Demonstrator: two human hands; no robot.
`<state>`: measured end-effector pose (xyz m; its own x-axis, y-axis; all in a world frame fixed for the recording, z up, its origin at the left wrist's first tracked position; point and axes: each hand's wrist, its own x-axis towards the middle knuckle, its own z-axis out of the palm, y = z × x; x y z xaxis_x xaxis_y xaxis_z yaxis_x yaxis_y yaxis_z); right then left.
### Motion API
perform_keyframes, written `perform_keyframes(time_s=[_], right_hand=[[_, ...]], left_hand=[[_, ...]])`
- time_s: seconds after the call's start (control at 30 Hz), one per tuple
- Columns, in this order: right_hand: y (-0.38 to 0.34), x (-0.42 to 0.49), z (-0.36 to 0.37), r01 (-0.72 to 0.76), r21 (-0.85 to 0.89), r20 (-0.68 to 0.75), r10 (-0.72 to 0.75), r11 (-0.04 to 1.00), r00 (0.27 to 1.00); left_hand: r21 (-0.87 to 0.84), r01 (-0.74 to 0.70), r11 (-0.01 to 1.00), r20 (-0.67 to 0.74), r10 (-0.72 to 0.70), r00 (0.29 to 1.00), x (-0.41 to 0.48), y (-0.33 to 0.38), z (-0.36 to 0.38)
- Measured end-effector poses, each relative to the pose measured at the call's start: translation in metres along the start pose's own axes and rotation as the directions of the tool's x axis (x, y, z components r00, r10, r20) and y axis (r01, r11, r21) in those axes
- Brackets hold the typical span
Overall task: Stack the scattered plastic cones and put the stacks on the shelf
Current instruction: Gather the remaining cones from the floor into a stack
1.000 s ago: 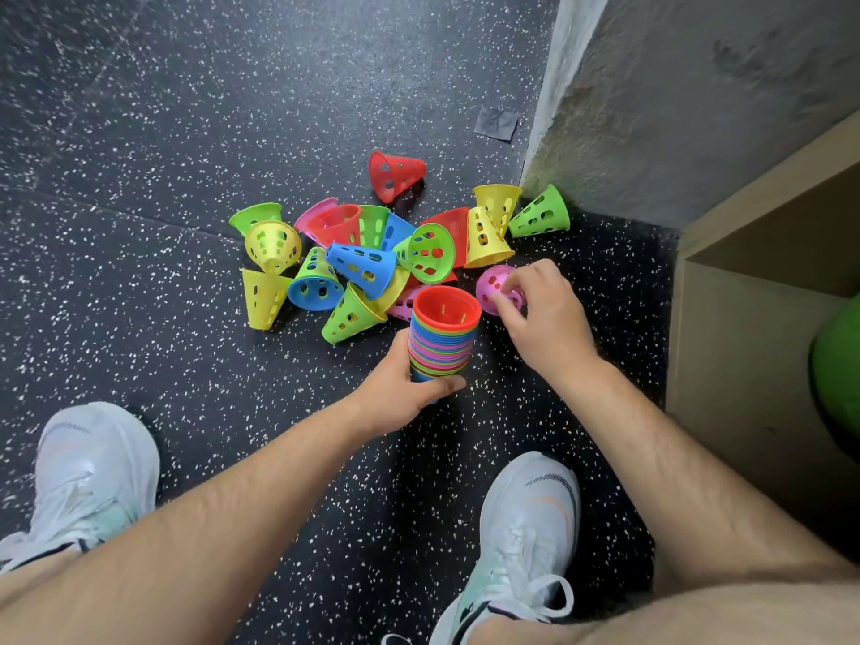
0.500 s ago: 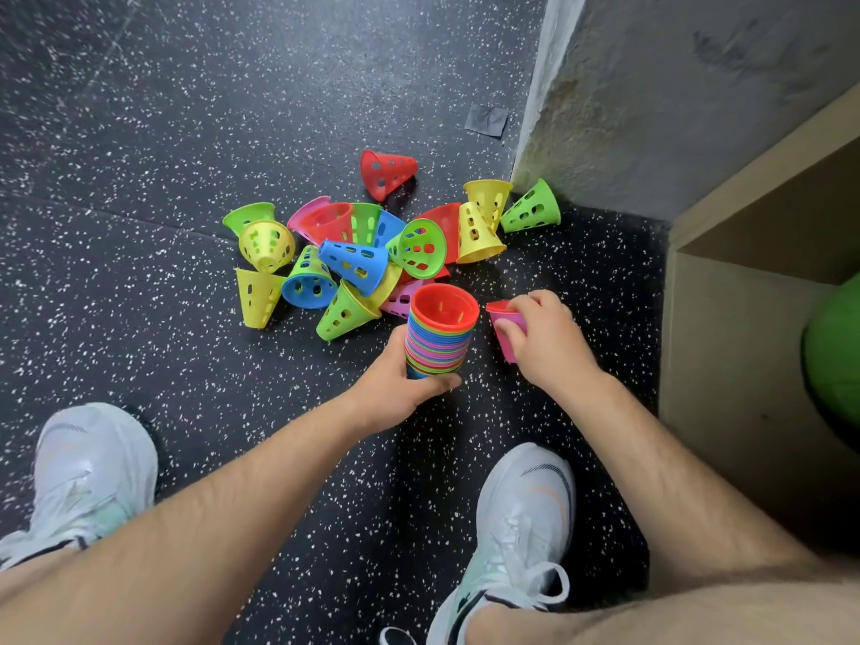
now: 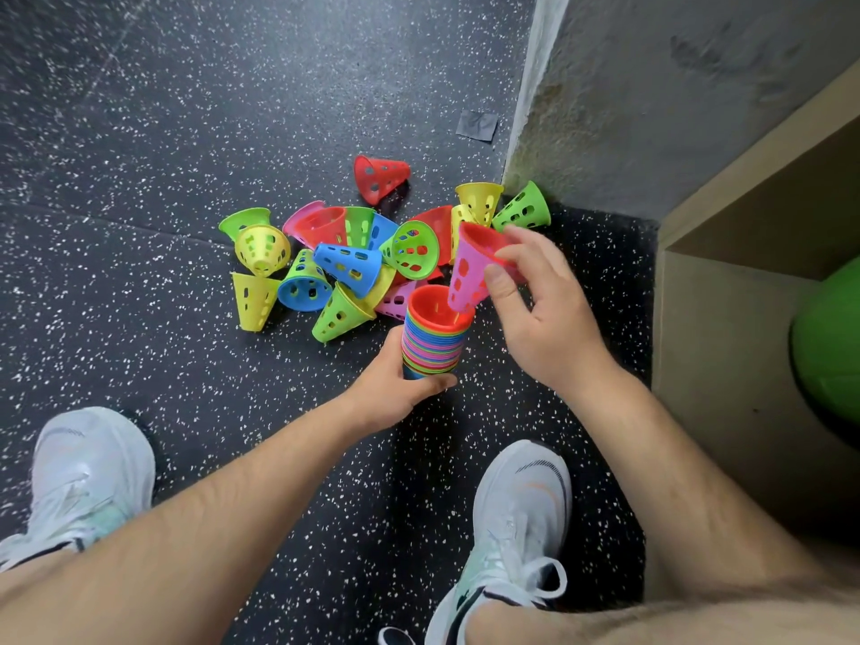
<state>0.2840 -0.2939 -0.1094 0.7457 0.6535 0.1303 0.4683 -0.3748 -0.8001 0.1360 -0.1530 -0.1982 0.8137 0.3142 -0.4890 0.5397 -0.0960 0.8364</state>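
Observation:
A tall stack of nested coloured cones (image 3: 433,339), wide end up with a red one on top, stands on the dark speckled floor. My left hand (image 3: 395,388) grips its lower part. My right hand (image 3: 530,295) pinches a pink cone (image 3: 465,277) that has a red cone nested in it. Its narrow tip dips into the open mouth of the stack. Several loose cones in yellow, green, blue, red and pink (image 3: 349,267) lie scattered just behind the stack. A single red cone (image 3: 379,176) lies farther back.
A wooden shelf unit (image 3: 726,318) stands at the right, with a green ball (image 3: 828,337) inside. A grey wall (image 3: 651,86) meets the floor behind the cones. My two white shoes (image 3: 88,477) (image 3: 516,528) flank my arms.
My right hand picked the pink cone off the floor beside the stack, lifted it and brought its tip into the top of the stack. My left hand stayed on the stack.

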Motion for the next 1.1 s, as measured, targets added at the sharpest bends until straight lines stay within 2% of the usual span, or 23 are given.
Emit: perform_keyframes(time_s=[0.17,0.33,0.47,0.67,0.8,0.97,1.1], right_hand=[[0.005,-0.016,0.017,0.022,-0.089,0.251,0.001,0.996,0.968],[0.011,-0.028,0.036,-0.025,0.034,0.190,0.018,0.999,0.982],[0.006,-0.024,0.044,-0.067,0.059,0.246,0.051,0.996,0.968],[0.005,-0.009,0.062,-0.104,0.118,0.371,0.053,0.988,0.927],[0.002,-0.001,0.068,-0.063,0.116,0.399,0.011,0.991,0.917],[0.004,0.016,0.071,-0.010,-0.012,0.256,0.012,1.000,0.967],[0.009,0.032,0.075,-0.049,-0.105,0.336,0.082,0.993,0.938]], left_hand=[[-0.025,-0.011,1.000,-0.015,0.011,1.000,0.000,0.000,0.003],[-0.108,0.004,0.994,-0.101,-0.015,0.995,-0.001,-0.005,0.006],[-0.167,0.009,0.986,-0.199,-0.043,0.979,-0.007,-0.006,-0.003],[-0.042,-0.010,0.999,-0.289,-0.003,0.957,-0.013,-0.014,-0.032],[-0.001,-0.045,0.999,-0.289,0.043,0.956,-0.015,-0.023,-0.039],[0.012,-0.068,0.998,-0.202,0.069,0.977,-0.014,-0.017,-0.030],[0.015,-0.077,0.997,-0.167,0.079,0.983,-0.012,-0.017,-0.028]])
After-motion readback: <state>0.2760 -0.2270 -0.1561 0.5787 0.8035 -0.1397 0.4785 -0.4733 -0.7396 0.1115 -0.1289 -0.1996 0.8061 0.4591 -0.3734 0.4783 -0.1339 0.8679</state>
